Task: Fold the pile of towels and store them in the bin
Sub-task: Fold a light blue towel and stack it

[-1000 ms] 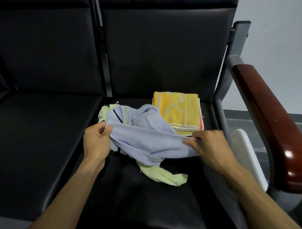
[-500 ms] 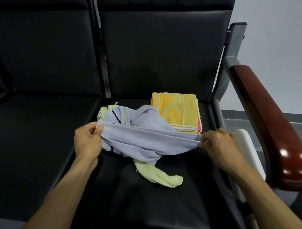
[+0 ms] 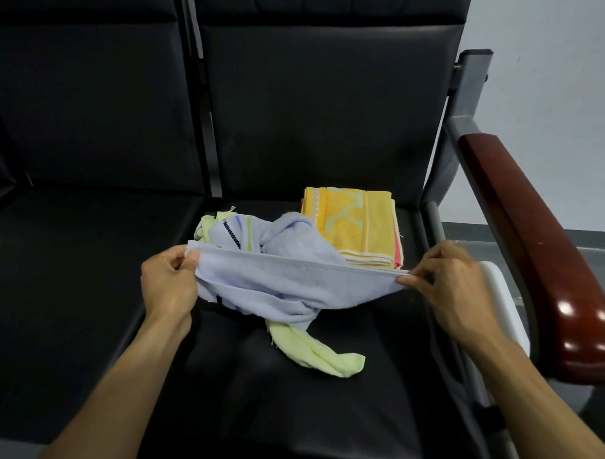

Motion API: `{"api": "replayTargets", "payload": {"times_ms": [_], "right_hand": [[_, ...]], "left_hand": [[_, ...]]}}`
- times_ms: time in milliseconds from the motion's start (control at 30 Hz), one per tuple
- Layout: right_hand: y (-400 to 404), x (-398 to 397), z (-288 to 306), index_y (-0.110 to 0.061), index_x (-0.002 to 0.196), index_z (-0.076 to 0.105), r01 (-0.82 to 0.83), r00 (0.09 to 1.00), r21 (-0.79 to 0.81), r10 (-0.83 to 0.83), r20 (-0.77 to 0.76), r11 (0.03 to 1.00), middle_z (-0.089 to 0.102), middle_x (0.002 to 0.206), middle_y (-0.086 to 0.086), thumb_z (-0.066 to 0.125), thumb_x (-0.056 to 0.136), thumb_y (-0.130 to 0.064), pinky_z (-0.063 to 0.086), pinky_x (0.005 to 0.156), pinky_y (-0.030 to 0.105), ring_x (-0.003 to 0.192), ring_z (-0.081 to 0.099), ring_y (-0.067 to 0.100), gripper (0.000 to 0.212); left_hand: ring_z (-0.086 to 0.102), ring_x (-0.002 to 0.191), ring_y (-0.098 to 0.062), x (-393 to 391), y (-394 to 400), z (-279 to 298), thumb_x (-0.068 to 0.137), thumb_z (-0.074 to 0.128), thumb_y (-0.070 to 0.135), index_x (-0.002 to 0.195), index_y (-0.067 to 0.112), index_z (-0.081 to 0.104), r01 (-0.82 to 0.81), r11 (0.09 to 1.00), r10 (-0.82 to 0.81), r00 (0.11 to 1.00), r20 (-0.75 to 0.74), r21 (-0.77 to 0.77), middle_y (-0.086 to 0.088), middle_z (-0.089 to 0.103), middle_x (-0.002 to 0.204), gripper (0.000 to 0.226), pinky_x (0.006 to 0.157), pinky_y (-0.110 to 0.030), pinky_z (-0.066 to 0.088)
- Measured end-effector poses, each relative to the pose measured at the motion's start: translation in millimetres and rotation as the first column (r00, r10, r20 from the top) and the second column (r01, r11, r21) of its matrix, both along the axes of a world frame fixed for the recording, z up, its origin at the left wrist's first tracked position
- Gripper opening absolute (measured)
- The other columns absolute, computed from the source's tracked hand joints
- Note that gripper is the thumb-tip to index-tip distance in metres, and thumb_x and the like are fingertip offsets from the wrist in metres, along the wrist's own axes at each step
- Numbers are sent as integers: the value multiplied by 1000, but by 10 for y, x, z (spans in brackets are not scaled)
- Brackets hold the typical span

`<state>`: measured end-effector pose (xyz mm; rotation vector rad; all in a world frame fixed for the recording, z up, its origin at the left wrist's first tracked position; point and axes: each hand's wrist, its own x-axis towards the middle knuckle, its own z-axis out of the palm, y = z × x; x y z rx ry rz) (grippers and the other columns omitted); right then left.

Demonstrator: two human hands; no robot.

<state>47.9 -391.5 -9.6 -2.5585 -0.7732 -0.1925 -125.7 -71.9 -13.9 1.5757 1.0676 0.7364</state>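
A light blue towel (image 3: 282, 281) is stretched between my hands above the black seat. My left hand (image 3: 169, 285) pinches its left corner and my right hand (image 3: 450, 286) pinches its right corner, so the top edge runs taut. The rest of the blue towel sags in a crumpled heap. Under it lies a pale green towel (image 3: 315, 352), one end trailing toward me. Behind, a folded yellow towel (image 3: 355, 224) tops a neat stack with a pink edge showing. A white bin (image 3: 502, 308) stands right of the seat, partly hidden by my right arm.
The black padded seat (image 3: 300, 401) has a tall backrest behind it. Another black seat (image 3: 73, 289) adjoins on the left. A grey metal frame with a glossy dark red armrest (image 3: 542, 255) bounds the right side. Grey floor and a pale wall lie beyond.
My hands have moved apart, the right one going right and the left one left, pulling the blue towel's top edge straight and taut.
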Motion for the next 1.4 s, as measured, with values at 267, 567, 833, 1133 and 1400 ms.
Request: {"api": "replayTargets", "payload": {"times_ms": [267, 567, 833, 1133, 1400], "right_hand": [[19, -38, 53, -19, 73, 76, 142, 953, 241, -68, -294, 960, 70, 69, -11, 84, 77, -19, 50, 62, 18, 62, 65, 2, 9], [74, -7, 54, -8, 92, 72, 351, 775, 642, 173, -607, 682, 67, 70, 3, 75, 79, 5, 54, 65, 15, 65, 66, 8, 19], [112, -28, 54, -7, 85, 69, 461, 718, 534, 56, -694, 709, 70, 78, 6, 64, 95, -10, 50, 58, 15, 67, 63, 12, 11], [368, -203, 21, -11, 83, 56, 327, 891, 525, -71, -448, 785, 63, 53, 4, 55, 101, -21, 42, 52, 28, 45, 56, 11, 21], [689, -389, 4, -18, 71, 59, 199, 929, 557, 25, -368, 806, 61, 75, -4, 71, 91, -26, 44, 63, 24, 69, 57, 12, 25]], "left_hand": [[66, 83, -9, 7, -30, 21, 102, 53, 4, 110, 12, 70, 23, 997, -17, 996, 84, -70, 0, 71, 91, 19, 75, -23, 51], [68, 110, -30, 20, 43, -26, 102, 54, 6, 114, 5, 70, 4, 984, 19, 992, 125, -181, -11, 72, 105, 20, 103, -47, 52], [67, 113, -33, 27, -6, 20, 103, 55, 8, 116, 3, 69, 6, 979, 25, 989, 149, -204, -14, 71, 110, 20, 104, -50, 51], [63, 75, -16, 111, -270, 32, 100, 58, 8, 92, 6, 72, 33, 989, -17, 994, 109, -144, -7, 70, 82, 17, 62, -24, 52], [57, 66, -17, 247, -693, 11, 86, 75, 24, 78, 12, 67, 288, 957, -287, 957, 47, -29, -6, 64, 70, 16, 62, -39, 48]]}}
